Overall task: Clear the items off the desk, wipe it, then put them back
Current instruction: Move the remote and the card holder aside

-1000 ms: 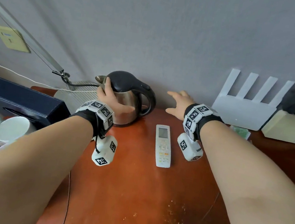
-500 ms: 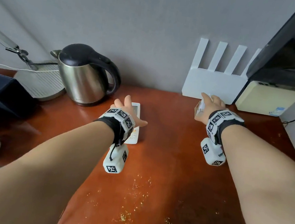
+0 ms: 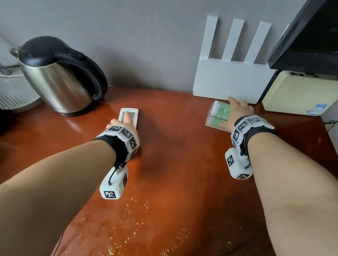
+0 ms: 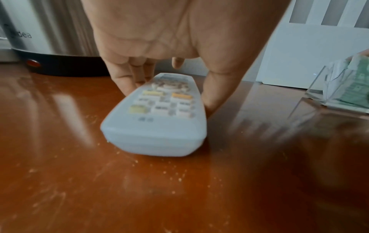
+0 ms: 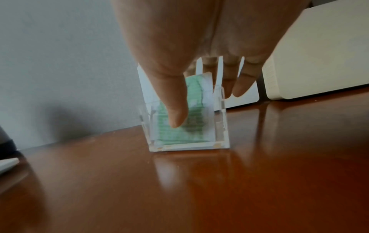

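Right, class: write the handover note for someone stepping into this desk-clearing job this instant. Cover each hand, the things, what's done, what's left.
Left hand: fingers and thumb straddle the white rectangular remote control, which lies on the reddish-brown wooden desk; grip not closed.
Right hand: reaching over the clear acrylic holder with green packets; thumb at its front, fingers behind.
The steel kettle with black lid stands back left. The white router with upright antennas and a cream flat box stand at the wall.
Done: nothing visibly cleared; yellow crumbs remain.
Left: lift both items, clear the rest, wipe, put back.
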{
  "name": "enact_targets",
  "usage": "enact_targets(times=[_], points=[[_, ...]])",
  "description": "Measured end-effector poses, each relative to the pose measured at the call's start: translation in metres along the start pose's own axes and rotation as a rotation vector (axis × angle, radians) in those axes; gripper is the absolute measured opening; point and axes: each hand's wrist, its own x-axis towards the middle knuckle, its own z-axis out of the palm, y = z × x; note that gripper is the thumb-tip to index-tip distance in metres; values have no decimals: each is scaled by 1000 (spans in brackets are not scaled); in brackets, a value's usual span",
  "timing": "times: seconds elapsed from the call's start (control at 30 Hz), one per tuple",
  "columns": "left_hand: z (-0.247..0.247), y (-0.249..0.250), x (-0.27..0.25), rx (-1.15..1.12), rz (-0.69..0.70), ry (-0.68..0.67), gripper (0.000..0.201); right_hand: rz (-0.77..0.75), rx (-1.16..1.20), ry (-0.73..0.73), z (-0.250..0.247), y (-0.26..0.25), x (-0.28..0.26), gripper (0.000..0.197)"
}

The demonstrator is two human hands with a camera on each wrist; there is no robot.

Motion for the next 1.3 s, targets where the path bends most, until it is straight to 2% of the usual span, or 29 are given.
enact_targets(times=[0.07,0.13,0.37,0.6,0.77,0.87,0.97,1.13,1.3], points=[[-2,0,0,8,2,-18,85,10,-29,-18,0,-1,-2,65],[-4,-1,0,9,13,-45,91,5,-19,-27,1,-3,-5,61],[-19,-32,-10,-20,65,-31,79,-159,-6,-90,-6,-42,-26,65],[-33,-127,-7,-57,-23,14,85,-401,-26,-159,-3,-137,-62,66],[-27,-208,-8,-60,-112,44,69,-539,-56,-240,22,-215,-93,63],[-23,-236,-3,-86,-184,42,78,-597,-60,-259,37,-259,-108,62],[-21,-257,6,-115,-177,6,91,-606,-61,-229,55,-299,-116,56],[-23,-273,21,-114,-124,-14,90,-500,38,-102,85,-344,-122,47],[-29,-276,34,-72,-62,-46,88,-458,90,-61,104,-366,-124,49]])
